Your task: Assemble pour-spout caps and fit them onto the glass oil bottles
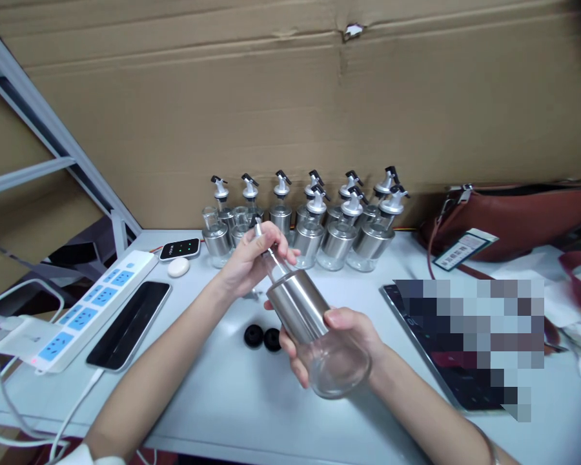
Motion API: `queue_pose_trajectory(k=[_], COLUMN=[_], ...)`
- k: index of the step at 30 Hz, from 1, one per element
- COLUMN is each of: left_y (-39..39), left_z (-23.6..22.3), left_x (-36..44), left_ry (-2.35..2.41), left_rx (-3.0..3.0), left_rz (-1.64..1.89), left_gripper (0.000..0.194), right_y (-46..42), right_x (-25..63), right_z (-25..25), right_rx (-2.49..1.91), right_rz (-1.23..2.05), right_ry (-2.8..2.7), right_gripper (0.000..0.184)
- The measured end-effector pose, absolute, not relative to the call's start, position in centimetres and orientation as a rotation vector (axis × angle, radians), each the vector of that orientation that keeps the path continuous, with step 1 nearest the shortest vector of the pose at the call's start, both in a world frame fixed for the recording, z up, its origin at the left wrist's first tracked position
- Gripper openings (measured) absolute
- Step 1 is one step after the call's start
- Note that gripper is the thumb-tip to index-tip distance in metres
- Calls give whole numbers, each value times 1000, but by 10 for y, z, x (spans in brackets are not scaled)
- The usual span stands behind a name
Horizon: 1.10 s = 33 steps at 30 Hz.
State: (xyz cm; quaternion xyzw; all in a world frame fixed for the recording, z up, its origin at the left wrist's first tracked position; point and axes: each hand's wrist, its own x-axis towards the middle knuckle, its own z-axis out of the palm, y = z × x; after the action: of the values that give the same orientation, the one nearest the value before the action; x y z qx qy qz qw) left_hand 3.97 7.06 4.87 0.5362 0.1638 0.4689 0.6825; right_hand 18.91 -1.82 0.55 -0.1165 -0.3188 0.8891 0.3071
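Observation:
My right hand (341, 339) grips a glass bottle (319, 336) with a steel sleeve, tilted so its clear base points toward me. My left hand (252, 258) is closed around the bottle's neck and top, whose cap is hidden under my fingers. Two small black stoppers (263, 338) lie on the white table (223, 400) just below the bottle. Several finished bottles with pourer caps (310, 223) stand in rows behind my hands.
A white and blue power strip (84, 310) and a black phone (130, 323) lie at the left, with a small black device (180, 248) and a white oval object (178, 267) behind them. At the right are a dark tablet (436, 349) and a brown bag (508, 216). A cardboard wall (290, 97) stands at the back.

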Motion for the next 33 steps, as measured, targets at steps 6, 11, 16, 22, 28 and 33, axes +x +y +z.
queue_pose_trajectory(k=[6, 11, 16, 22, 28, 33], left_y=[82, 79, 64, 60, 69, 87], left_z=[58, 63, 66, 64, 49, 21], left_x=[28, 25, 35, 41, 40, 38], left_ry=[768, 868, 825, 875, 974, 1007], left_rx=[1605, 1593, 1641, 1652, 1773, 1859], left_rz=[1717, 1164, 806, 1000, 1282, 1337], left_gripper=[23, 38, 40, 46, 45, 48], right_y=[-18, -14, -10, -4, -6, -5], right_x=[187, 193, 189, 187, 193, 199], right_z=[6, 3, -13, -16, -3, 1], right_rx=[-461, -720, -850, -924, -1019, -1048], right_rz=[2119, 1649, 1114, 894, 458, 328], right_ry=[-789, -995, -1288, -1476, -1485, -1424], right_gripper=[53, 63, 85, 83, 72, 64])
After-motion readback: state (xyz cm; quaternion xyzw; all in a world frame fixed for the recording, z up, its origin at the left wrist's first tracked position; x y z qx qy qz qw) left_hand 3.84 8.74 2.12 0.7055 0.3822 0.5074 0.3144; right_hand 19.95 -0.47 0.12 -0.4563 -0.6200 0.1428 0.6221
